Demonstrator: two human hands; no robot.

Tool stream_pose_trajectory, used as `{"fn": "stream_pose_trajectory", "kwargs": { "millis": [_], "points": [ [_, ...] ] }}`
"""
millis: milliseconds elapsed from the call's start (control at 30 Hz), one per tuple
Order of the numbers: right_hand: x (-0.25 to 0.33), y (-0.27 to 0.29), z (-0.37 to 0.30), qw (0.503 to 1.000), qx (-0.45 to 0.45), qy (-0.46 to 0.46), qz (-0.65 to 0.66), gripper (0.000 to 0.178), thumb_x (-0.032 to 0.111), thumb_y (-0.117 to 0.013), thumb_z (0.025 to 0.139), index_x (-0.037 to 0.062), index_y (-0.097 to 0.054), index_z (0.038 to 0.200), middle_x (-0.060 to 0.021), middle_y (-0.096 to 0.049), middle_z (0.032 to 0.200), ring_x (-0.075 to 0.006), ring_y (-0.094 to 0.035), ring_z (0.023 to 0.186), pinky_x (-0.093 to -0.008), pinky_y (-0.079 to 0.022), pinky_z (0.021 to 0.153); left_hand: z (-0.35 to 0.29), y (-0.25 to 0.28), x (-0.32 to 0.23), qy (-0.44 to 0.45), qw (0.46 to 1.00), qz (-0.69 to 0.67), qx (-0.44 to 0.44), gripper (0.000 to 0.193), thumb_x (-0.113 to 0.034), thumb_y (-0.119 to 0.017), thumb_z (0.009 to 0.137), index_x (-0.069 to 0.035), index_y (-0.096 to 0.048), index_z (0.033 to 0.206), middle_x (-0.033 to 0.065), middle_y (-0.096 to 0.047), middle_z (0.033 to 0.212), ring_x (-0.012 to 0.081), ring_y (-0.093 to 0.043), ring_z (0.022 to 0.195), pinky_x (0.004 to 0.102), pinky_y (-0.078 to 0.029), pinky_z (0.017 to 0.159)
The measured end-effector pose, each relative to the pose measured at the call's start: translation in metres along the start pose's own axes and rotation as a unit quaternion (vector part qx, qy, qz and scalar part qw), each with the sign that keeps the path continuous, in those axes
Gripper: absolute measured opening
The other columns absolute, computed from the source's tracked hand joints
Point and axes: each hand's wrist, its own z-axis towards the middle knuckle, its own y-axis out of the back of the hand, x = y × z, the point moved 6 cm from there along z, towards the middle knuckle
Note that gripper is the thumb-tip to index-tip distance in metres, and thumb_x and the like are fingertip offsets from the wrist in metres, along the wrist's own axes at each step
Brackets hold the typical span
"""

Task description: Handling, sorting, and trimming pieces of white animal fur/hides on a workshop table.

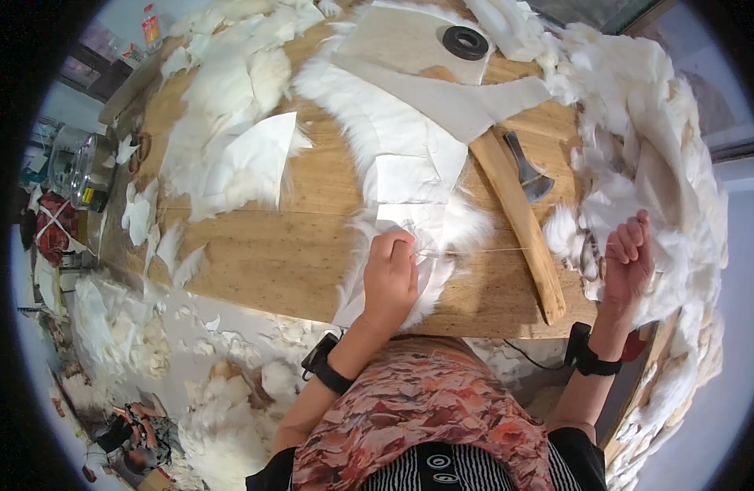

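A white fur pelt [418,176] lies leather side up on the wooden table, with long fur showing along its edges. My left hand [391,274] is closed in a pinch on the pelt's near part. From there a fine pale thread [508,249] runs taut to the right. My right hand [629,254] is raised near the table's right side, fingers curled closed on the thread's end; whether a needle is in them is too small to tell. Beneath that hand, dark metal handle loops [590,255] partly show.
Right of the pelt lie a curved wooden bar [520,225] and a dark-bladed tool [531,172]. A black tape roll [465,42] rests at the back. Fur pieces pile up on the right [647,139] and lie at left [238,164]. Another person [139,438] is at the lower left.
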Motion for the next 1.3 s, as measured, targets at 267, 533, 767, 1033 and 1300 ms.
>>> {"fn": "stream_pose_trajectory", "kwargs": {
  "millis": [267,533,767,1033,1300],
  "points": [
    [-0.174,-0.144,-0.108,0.791,0.418,-0.207,-0.397,0.016,0.005,-0.058,0.095,0.0103,-0.058,0.110,-0.0011,-0.063,0.089,-0.0113,-0.065,0.076,-0.0231,-0.051,0.062,0.003,0.008,-0.014,0.029,0.995,-0.091,0.028,0.016,0.005,-0.064,0.076,-0.003,-0.058,0.088,0.0133,-0.060,0.104,0.0324,-0.056,0.095,0.0362,-0.048,0.079],
    [-0.158,-0.100,-0.071,0.916,0.120,-0.252,-0.288,0.023,-0.006,-0.054,0.090,0.0053,-0.056,0.109,-0.0056,-0.062,0.083,-0.0105,-0.057,0.067,-0.0247,-0.050,0.062,0.002,0.018,-0.028,0.173,0.834,-0.493,0.178,0.018,-0.009,-0.068,0.084,-0.005,-0.075,0.100,0.0114,-0.062,0.111,0.0230,-0.057,0.107,0.0343,-0.046,0.089],
    [-0.185,-0.113,-0.120,0.764,0.402,-0.287,-0.415,0.009,0.006,-0.060,0.092,0.0020,-0.060,0.099,-0.0081,-0.061,0.085,-0.0128,-0.063,0.074,-0.0276,-0.050,0.064,-0.001,0.012,-0.005,0.036,0.999,0.008,-0.026,0.016,-0.001,-0.070,0.075,-0.002,-0.068,0.091,0.0110,-0.061,0.097,0.0297,-0.058,0.088,0.0391,-0.049,0.079],
    [-0.113,-0.027,-0.042,0.889,0.035,-0.179,-0.420,0.014,0.016,-0.062,0.094,0.0062,-0.060,0.103,-0.0021,-0.060,0.083,-0.0082,-0.061,0.069,-0.0214,-0.050,0.056,0.003,0.006,-0.011,-0.023,0.998,0.052,-0.019,0.007,0.000,-0.065,0.075,-0.003,-0.061,0.080,0.0097,-0.060,0.093,0.0299,-0.057,0.084,0.0406,-0.045,0.072],
    [-0.066,-0.023,-0.014,0.980,0.008,-0.028,-0.195,0.005,0.011,-0.053,0.097,0.0086,-0.057,0.099,0.0011,-0.054,0.083,-0.0041,-0.046,0.065,-0.0186,-0.038,0.055,0.002,0.002,-0.007,-0.007,0.997,0.083,0.004,0.007,0.000,-0.063,0.077,-0.004,-0.060,0.082,0.0111,-0.059,0.090,0.0319,-0.056,0.085,0.0412,-0.045,0.073]
  ]
}}
